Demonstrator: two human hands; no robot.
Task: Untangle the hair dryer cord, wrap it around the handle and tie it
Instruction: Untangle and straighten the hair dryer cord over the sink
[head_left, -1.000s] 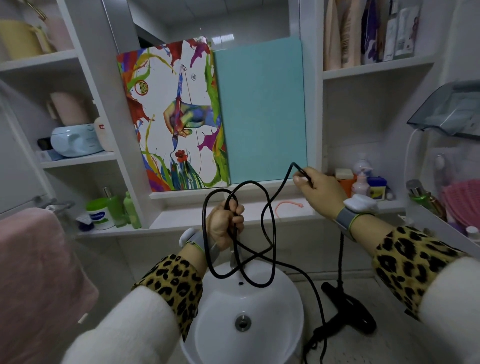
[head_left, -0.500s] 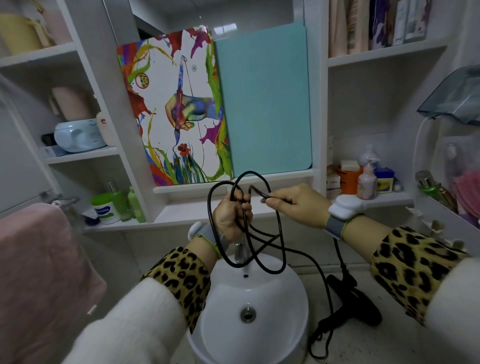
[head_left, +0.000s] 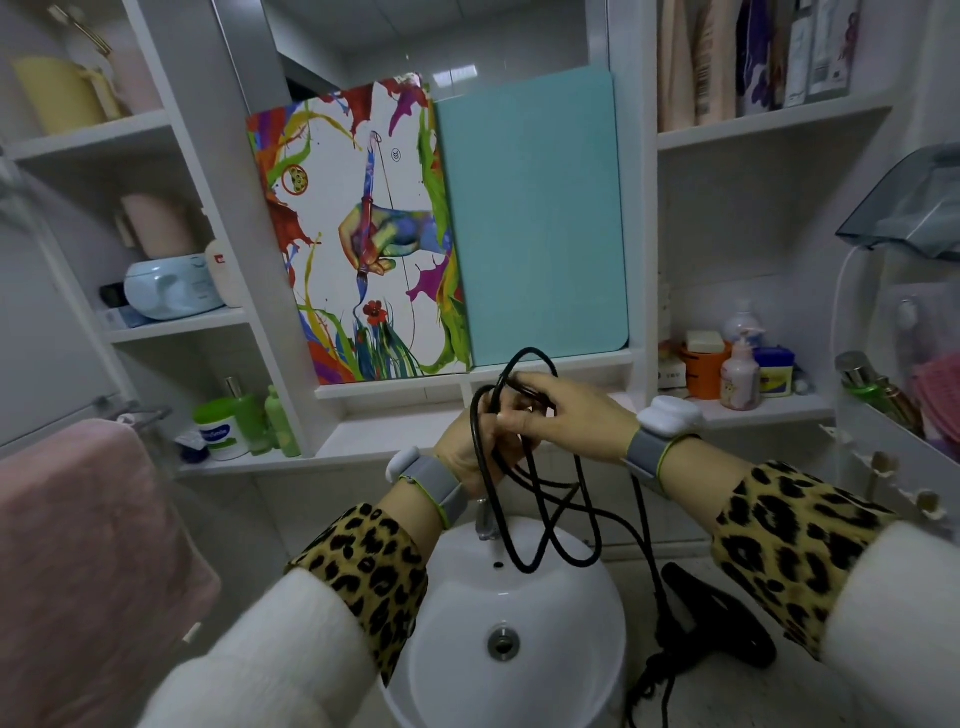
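Head view: both hands are over the sink (head_left: 452, 623) now. What moved?

"A second ago my right hand (head_left: 576, 415) was out to the right, drawing a strand of cord (head_left: 527, 350) taut. I've brought it across until it touches my left hand (head_left: 462, 452)."

And the fingers?

"The left ones are curled round several strands, gripping them as a bunch. The right ones pinch the strand just below a small loop that stands up above both hands. Neither hand is spread wide."

Where does the rest of it run?

"Two long loops hang from my left fist and cross each other above the sink's back edge. One strand drops from the right side of the bunch down to the dryer (head_left: 727, 623), which lies low beside the sink's right rim, on what looks like the floor. More cord sits kinked in a clump beside it."

So what does that mean for the job?

"I judge I'm handing a freed length over to the left hand, so the slack is being gathered in. The crossing loops and that clump say the untangling isn't finished. None of it is wound on the dryer yet, and nothing is tied."
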